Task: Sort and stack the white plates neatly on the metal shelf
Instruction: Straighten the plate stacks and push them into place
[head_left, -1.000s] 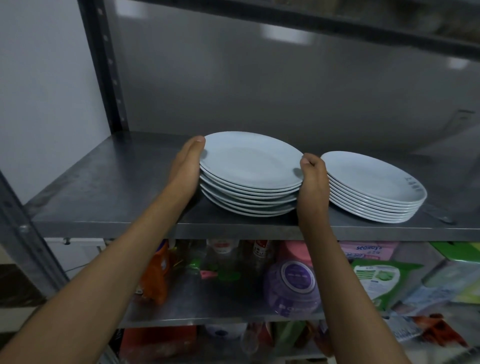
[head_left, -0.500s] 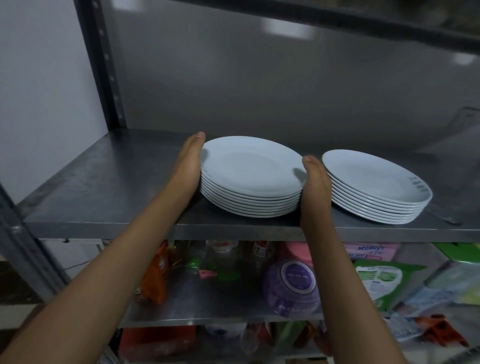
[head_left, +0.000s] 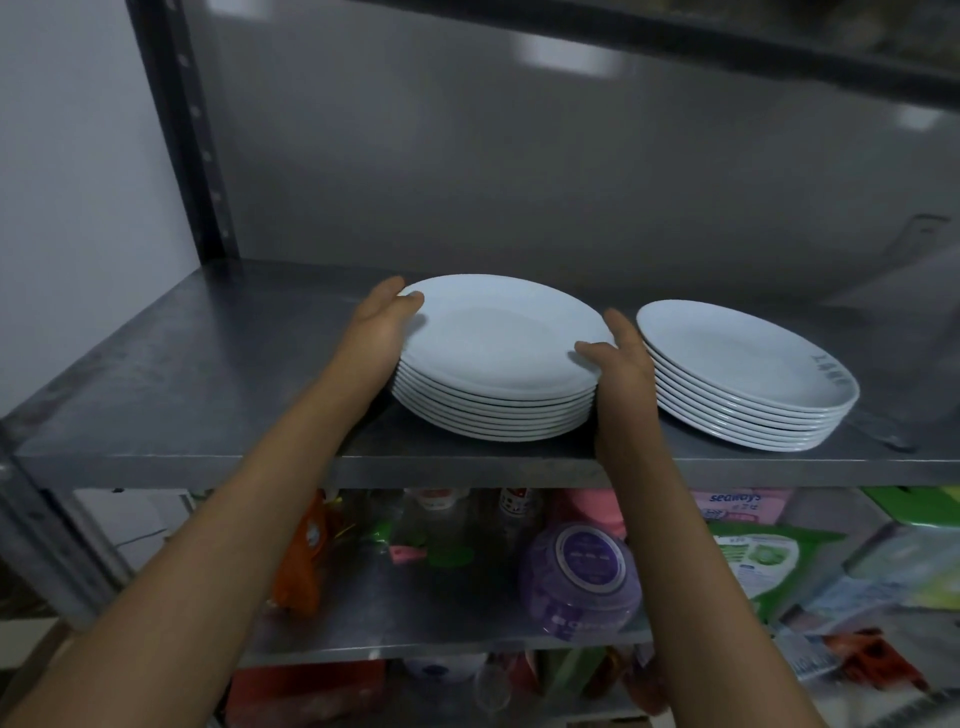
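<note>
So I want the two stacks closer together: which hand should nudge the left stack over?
Probably the left hand: it lies against the outer side of the left stack, so it can push toward the right stack. The right hand sits in the gap between them.

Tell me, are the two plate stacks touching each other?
No. The right hand sits in the gap between the left stack and the right stack on the metal shelf.

Left of my arm, a plain white wall meets a dark perforated upright. Beyond my reach, a grey back panel reflects overhead light.
</note>
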